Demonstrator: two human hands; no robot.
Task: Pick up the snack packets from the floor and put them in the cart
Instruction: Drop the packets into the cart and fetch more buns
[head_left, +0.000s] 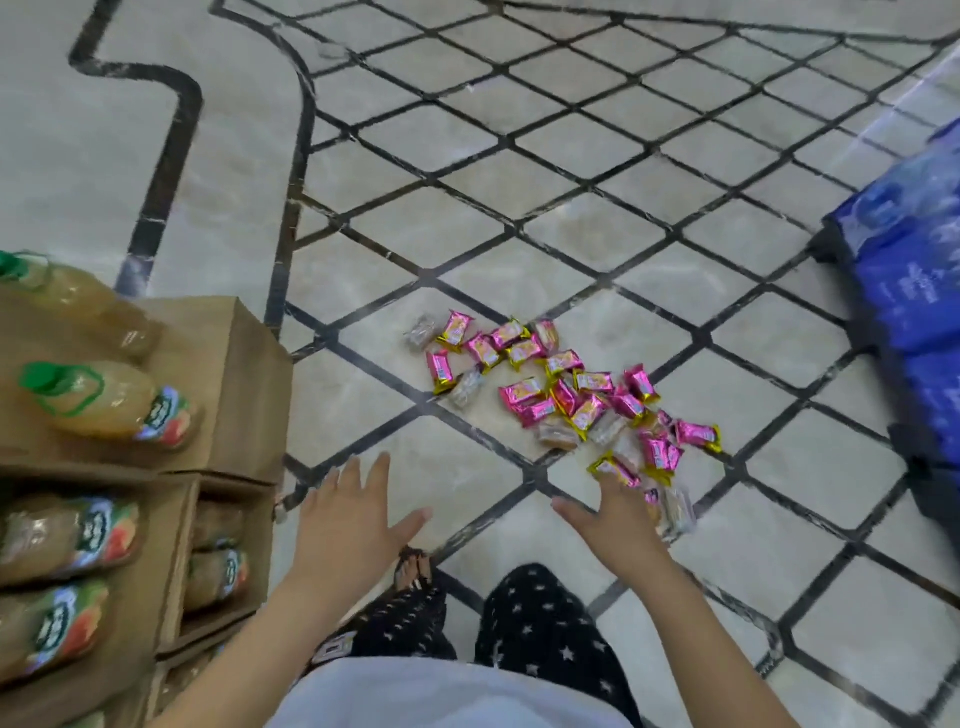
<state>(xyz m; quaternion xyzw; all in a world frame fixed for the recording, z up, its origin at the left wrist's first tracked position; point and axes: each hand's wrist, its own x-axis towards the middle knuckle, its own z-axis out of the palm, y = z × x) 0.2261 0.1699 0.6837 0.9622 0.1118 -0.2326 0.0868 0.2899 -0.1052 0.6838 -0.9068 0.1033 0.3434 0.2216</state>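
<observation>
Stretching the bare left forearm (244, 644) and bare right forearm (696, 629) forward and down, well apart. Spreading the bare left hand (345, 525) flat, palm down, fingers straight, thumb pointing toward the other hand. Extending the bare right hand (615, 525) likewise, palm down, fingers straight, thumb angling inward, gripping nothing.

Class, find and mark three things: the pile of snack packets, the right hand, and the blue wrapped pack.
snack packets (566, 400), head view, a pink packet mid-pile.
right hand (618, 517), head view, back of the hand.
blue wrapped pack (909, 260), head view, its blue wrapping.
</observation>
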